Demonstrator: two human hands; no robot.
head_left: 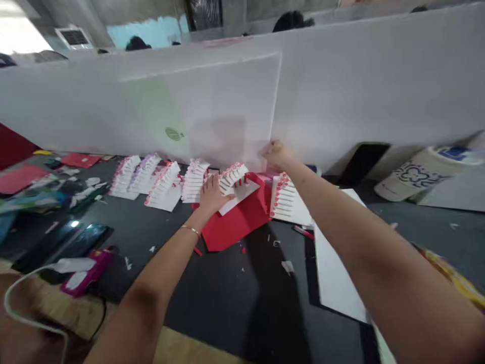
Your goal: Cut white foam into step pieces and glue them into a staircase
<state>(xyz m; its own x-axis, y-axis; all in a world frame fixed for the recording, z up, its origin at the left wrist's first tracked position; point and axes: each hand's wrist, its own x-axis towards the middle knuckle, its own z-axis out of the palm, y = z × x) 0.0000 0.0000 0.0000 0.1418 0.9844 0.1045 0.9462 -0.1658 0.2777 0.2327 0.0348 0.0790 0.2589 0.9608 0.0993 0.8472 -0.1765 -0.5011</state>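
On the dark table, my left hand point(212, 196) touches a white card point(240, 194) carrying a row of pins with red tips; its fingers are spread. The card rests on a red sheet point(240, 225). My right hand point(276, 153) reaches to the lower right corner of a large translucent sheet point(227, 101) against the white partition, its fingers pressed together at that edge. Similar pin cards point(162, 187) stand in a row to the left, and another card point(290, 202) lies right of the red sheet.
A black phone point(364, 162) leans on the partition point(341, 91), beside a large white cup point(413, 174). White boards point(337, 263) lie under my right arm. Phones point(85, 240), a magenta device point(89, 273) with a cable and paper scraps lie left. Heads show beyond the partition.
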